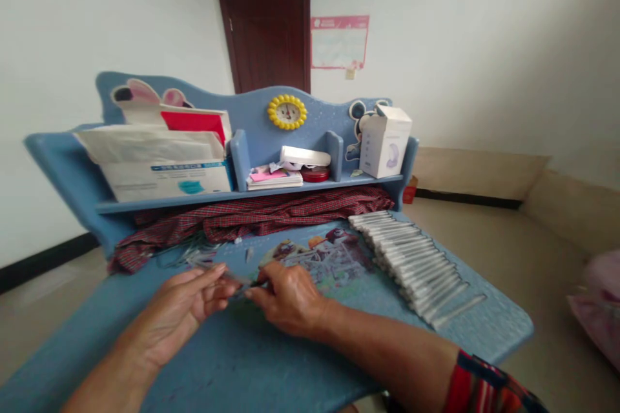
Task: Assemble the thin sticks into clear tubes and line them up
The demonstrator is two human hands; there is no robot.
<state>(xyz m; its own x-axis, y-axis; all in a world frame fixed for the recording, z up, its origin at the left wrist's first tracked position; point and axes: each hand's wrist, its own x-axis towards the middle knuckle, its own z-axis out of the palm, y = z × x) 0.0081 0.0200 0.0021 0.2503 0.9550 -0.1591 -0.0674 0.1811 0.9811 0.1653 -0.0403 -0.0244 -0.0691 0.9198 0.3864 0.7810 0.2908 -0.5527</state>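
Observation:
Above the middle of the desk, my left hand (186, 303) pinches one end of a thin, see-through pen barrel (238, 279), blurred by motion. My right hand (289, 295) is closed from the other side on a small dark pen part (259, 284) in line with the barrel. Fingers hide much of both, so I cannot tell whether they are joined. To the right lies a long stack of clear pens (411, 258) with dark ends, side by side. Beyond my left hand are loose thin pieces (201, 255), too blurred to name.
The blue desk (203, 368) has a raised shelf at its back. A red checked cloth (271, 210) lies along the shelf's foot. On the shelf stand a mask box (165, 177), a red tin (314, 174) and a white box (386, 142). A yellow-rimmed clock (287, 112) is on the backboard.

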